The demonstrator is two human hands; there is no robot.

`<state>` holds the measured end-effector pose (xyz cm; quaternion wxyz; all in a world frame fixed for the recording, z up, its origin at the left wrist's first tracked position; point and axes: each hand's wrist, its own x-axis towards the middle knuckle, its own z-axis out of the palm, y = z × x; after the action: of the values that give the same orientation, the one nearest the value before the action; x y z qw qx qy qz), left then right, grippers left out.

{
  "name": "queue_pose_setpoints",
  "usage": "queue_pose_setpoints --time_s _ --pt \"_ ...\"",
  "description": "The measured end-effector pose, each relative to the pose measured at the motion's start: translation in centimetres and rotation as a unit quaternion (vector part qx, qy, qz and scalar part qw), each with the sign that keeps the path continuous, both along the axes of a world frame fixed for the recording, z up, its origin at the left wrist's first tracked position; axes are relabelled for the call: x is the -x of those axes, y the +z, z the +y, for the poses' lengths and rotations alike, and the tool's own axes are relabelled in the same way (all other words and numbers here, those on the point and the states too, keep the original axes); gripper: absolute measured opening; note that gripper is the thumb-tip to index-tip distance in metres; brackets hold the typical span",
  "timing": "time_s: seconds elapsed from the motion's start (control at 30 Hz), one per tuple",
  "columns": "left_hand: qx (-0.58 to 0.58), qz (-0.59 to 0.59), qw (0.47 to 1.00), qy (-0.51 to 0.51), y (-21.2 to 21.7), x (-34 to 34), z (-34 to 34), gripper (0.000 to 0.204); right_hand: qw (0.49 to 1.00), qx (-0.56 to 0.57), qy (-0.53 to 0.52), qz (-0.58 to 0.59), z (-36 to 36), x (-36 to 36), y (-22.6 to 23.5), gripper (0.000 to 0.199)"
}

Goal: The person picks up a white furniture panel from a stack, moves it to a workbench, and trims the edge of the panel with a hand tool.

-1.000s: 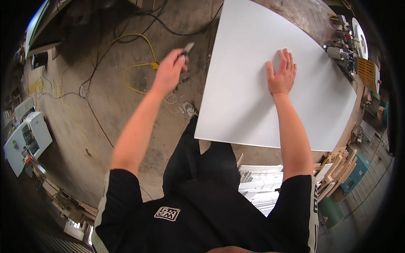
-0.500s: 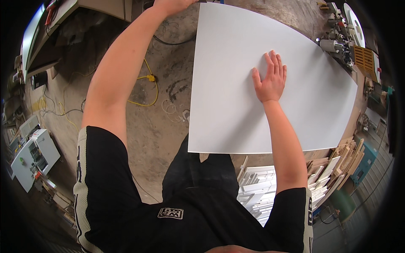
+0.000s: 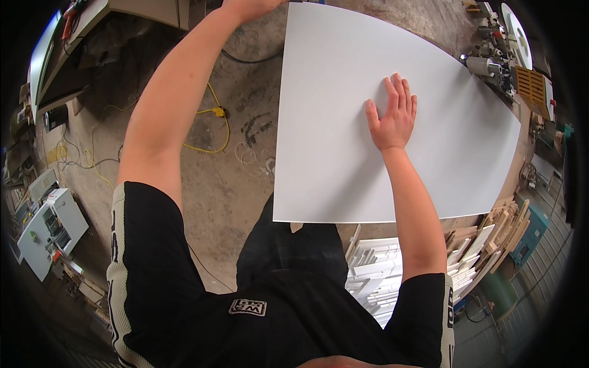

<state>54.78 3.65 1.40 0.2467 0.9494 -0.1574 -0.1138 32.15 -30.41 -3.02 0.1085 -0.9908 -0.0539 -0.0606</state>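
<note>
A large white panel (image 3: 331, 122) spreads out in front of me at waist height, flat and smooth, with a straight near edge. My right hand (image 3: 396, 119) lies flat on its upper face, palm down with fingers stretched out and thumb spread to the left. My left hand (image 3: 254, 7) reaches to the panel's far left corner. The upper picture border cuts that hand off, so its fingers and whatever they may hold are mostly hidden.
Cables and a yellow cord (image 3: 219, 112) lie on the concrete floor left of the panel. Long white and wooden strips (image 3: 374, 270) are stacked at the near right. Machine parts (image 3: 485, 66) stand beyond the panel's right edge. A grey machine (image 3: 67, 214) stands at the left.
My left arm and the panel's left far corner have shifted very slightly left. My right hand stays flat in the same place on the panel.
</note>
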Motion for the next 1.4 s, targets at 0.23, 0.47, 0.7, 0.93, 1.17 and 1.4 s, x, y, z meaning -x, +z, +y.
queue_pose_setpoints --time_s 0.23,0.47,0.7,0.93,1.17,1.4 --pt "-0.029 -0.112 0.992 -0.047 -0.7 -0.3 0.6 0.03 1.0 0.001 0.0 0.002 0.1 0.0 0.0 0.058" --pt "-0.015 -0.097 0.995 -0.035 -0.9 -0.3 0.5 0.03 1.0 0.001 0.0 -0.005 0.1 0.0 -0.1 0.058" --pt "-0.005 -0.033 0.999 -0.013 -1.1 0.0 0.1 0.029 1.0 0.001 -0.008 0.001 -0.1 0.2 0.0 0.058" --pt "-0.02 -0.034 0.999 -0.017 -0.4 0.4 0.0 0.029 1.0 -0.003 -0.004 -0.01 -0.1 0.0 -0.2 0.058" --pt "-0.055 -0.062 0.995 -0.049 -0.6 1.4 -0.1 0.029 1.0 0.002 -0.01 -0.01 -0.2 0.2 -0.3 0.058" --pt "-0.04 -0.018 0.999 -0.016 -0.5 1.3 -0.3 0.03 1.0 -0.004 -0.006 -0.017 0.0 0.2 -0.1 0.057"
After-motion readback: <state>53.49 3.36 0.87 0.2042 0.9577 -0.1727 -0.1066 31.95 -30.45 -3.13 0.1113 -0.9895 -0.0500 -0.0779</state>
